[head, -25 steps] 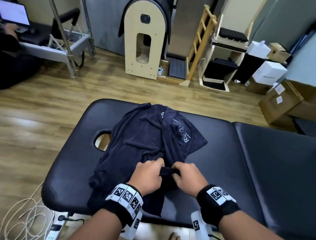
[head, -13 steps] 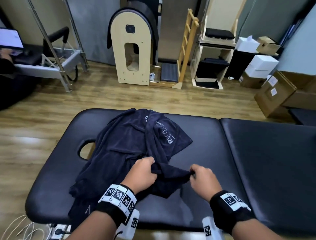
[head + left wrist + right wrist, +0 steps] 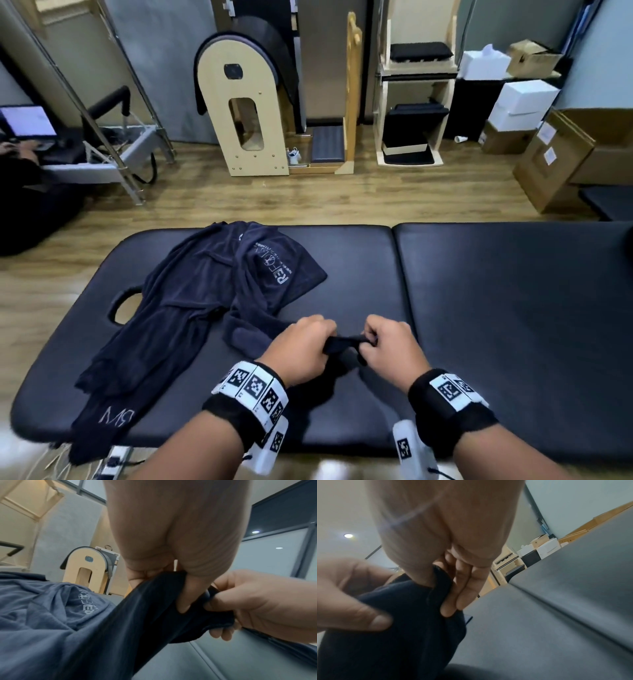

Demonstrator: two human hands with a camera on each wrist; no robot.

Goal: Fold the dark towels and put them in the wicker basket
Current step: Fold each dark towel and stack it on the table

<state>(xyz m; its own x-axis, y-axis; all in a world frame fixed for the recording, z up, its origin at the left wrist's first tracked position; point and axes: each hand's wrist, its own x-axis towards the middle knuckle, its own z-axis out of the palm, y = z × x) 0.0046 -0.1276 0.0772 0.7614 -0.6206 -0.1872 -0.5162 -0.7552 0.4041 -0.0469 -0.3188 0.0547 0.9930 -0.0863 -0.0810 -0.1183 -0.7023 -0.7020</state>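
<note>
A heap of dark navy towels (image 3: 205, 294) lies crumpled on the left half of the black padded table (image 3: 513, 308); one shows a white logo (image 3: 274, 269). Both hands hold the near edge of one towel (image 3: 342, 342) just above the table. My left hand (image 3: 301, 346) grips the bunched cloth, as the left wrist view shows (image 3: 180, 592). My right hand (image 3: 387, 342) pinches the same edge a short way to the right, its fingers (image 3: 462, 599) curled round the fabric (image 3: 402, 622). No wicker basket is in view.
The table has a face hole (image 3: 125, 305) at its left end and a seam (image 3: 397, 291) down the middle. Beyond it are wooden floor, a wooden arched barrel (image 3: 243, 116), shelves, cardboard boxes (image 3: 555, 154), and a seated person with a laptop (image 3: 27, 120) at far left.
The hands have drawn the towel's edge to the right and nearer, away from the heap. They spread apart, then came close together again on the bunched edge.
</note>
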